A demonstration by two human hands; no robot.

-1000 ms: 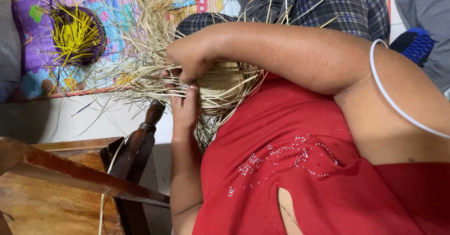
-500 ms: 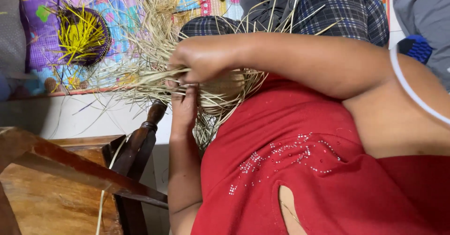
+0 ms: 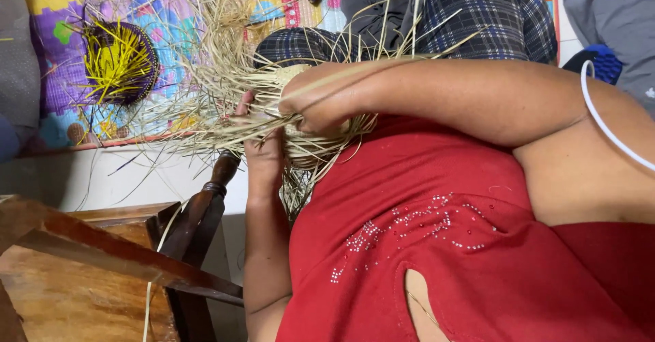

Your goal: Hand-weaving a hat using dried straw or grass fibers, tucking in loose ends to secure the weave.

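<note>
Head view looked down on a half-woven straw basket point(image 3: 310, 144) held against the lap of a person in a red top point(image 3: 437, 239). The right hand point(image 3: 321, 103) lay curled over the basket's upper edge, its fingers closed around a few of the loose straw strands point(image 3: 211, 76) that fanned out from the weave. The left hand point(image 3: 263, 147) came up from below and pressed against the basket's side, fingers wrapped on the woven wall and a strand or two; how tightly it held I could not tell, since straw covered the fingertips.

To my eye the work stood in the middle of a weaving pass: the body was formed, but many strands still stuck out free. The next tuck would, I judged, call for the right hand to bend one strand across its neighbours while the left kept the basket from turning, with care not to snap the dry straw.

Beyond the hands a second, dark basket with yellow strands point(image 3: 119, 62) sat on a bright patterned mat point(image 3: 61, 21), well apart from the work. A wooden chair point(image 3: 102, 260) stood near the left elbow, and a white bangle point(image 3: 604, 127) ringed the right arm.
</note>
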